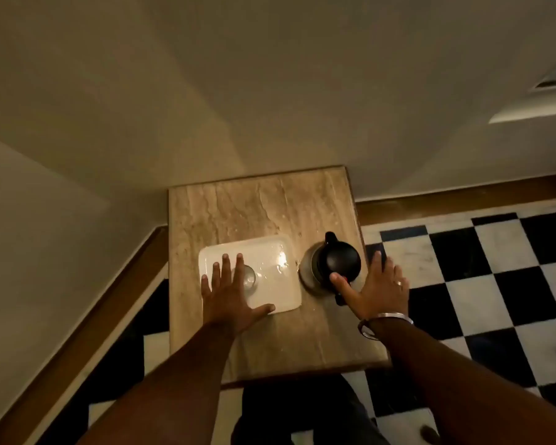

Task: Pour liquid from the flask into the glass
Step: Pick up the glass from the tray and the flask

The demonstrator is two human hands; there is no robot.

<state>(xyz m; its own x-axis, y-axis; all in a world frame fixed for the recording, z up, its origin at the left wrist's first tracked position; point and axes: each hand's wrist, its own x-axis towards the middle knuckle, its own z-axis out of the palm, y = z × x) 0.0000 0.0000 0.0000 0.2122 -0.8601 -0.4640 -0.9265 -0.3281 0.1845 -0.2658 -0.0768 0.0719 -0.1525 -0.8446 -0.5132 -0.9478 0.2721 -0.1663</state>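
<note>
Black flask (336,263) beside glass (249,277) on white tray (286,293), both hands' fingers (225,268) spread, holding nothing

We are counting one table (264,207) at the centre of the frame, and it is carrying one white square tray (288,293), one clear glass (249,277) and one black-lidded flask (334,263). We are seeing two hands: one left hand (230,300) at lower centre and one right hand (377,290) to the right of it. We are making out one ring (399,283) and one bracelet (382,321), both on the right side. We are also noting one checkered floor (495,268) at the right of the frame.
</note>
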